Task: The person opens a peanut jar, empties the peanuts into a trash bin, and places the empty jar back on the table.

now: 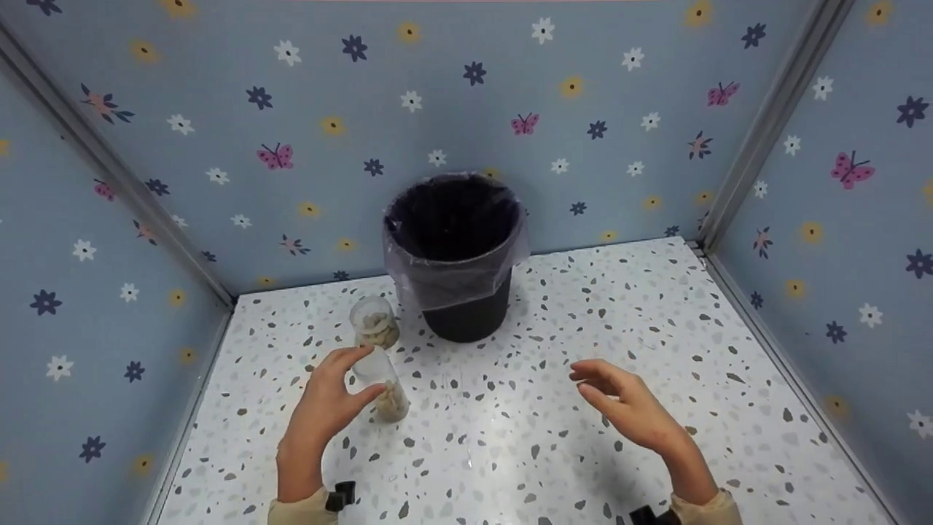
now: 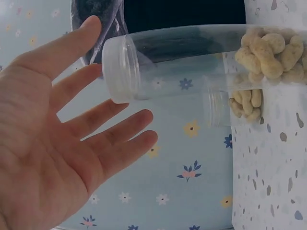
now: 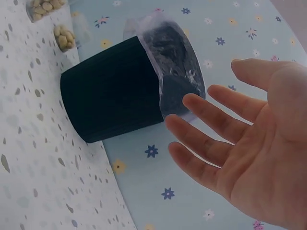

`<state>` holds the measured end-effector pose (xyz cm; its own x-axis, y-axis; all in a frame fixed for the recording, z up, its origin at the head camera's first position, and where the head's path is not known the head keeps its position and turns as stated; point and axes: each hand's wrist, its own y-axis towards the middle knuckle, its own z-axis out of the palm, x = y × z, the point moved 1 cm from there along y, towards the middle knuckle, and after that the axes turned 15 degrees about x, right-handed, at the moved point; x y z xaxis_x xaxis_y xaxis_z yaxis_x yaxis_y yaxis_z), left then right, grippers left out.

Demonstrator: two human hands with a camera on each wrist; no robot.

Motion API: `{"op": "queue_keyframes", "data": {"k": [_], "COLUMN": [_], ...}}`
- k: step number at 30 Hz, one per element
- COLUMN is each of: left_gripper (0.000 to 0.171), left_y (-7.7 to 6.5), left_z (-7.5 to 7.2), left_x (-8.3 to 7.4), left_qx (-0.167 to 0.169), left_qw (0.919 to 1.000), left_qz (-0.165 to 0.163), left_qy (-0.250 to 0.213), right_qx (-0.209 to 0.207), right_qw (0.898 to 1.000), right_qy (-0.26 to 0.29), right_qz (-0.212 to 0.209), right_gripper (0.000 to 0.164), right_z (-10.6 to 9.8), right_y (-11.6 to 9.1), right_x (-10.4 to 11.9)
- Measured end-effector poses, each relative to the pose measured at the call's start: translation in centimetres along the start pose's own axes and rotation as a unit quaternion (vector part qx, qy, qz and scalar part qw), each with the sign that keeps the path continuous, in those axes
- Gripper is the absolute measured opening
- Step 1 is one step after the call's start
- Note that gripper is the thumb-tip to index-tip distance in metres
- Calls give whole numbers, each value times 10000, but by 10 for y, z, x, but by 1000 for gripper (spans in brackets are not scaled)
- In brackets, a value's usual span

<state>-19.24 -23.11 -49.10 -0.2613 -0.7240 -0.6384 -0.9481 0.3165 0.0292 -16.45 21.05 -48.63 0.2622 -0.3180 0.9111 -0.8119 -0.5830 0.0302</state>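
Note:
My left hand [image 1: 324,401] is beside a clear jar [image 1: 391,399] with unshelled peanuts [image 2: 268,55] at its bottom and a translucent white lid [image 2: 117,69]. Thumb and fingers are spread around the lid end, and the fingertips lie right at its edge in the left wrist view. Behind it stands a second clear jar [image 1: 376,324], also part filled with peanuts. Over the right part of the table, my right hand [image 1: 634,408] hovers with relaxed fingers and holds nothing.
A black trash bin [image 1: 466,313] lined with a translucent bag [image 1: 455,281] stands at the back, right of the jars. Blue flowered panels [image 1: 466,109] wall in the speckled white tabletop [image 1: 510,408] at the back and both sides.

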Motion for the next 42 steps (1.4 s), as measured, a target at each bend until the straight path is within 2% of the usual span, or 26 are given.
{"op": "queue_keyframes", "data": {"k": [5, 10, 18, 23, 33, 39, 42], "left_gripper": [50, 41, 36, 36, 36, 34, 35], "left_y": [2, 5, 8, 10, 6, 11, 17], "left_z": [7, 12, 23, 29, 44, 54, 56], "left_x": [3, 6, 13, 16, 9, -6, -16], "left_qx": [-111, -461, -1031, -1295, -1337, -1304, -1327], "left_qw": [9999, 9989, 9930, 9886, 9822, 9781, 9749], "left_qz": [-20, 13, 257, 500, 638, 843, 867], "left_qy": [97, 79, -509, -587, -1157, -1385, -1561], "right_qx": [113, 101, 114, 26, 114, 48, -123], "right_qw": [9999, 9999, 9998, 9998, 9998, 9996, 9998], "right_qy": [-29, 50, 65, 67, 80, -215, -175], "right_qz": [38, 53, 157, 195, 163, 199, 45], "right_gripper": [32, 32, 32, 33, 32, 31, 28], "right_z": [8, 10, 10, 9, 12, 15, 18], "right_y": [-1, -4, -5, -5, -4, 3, 12], "right_x": [0, 2, -1, -2, -2, -1, -1]}}
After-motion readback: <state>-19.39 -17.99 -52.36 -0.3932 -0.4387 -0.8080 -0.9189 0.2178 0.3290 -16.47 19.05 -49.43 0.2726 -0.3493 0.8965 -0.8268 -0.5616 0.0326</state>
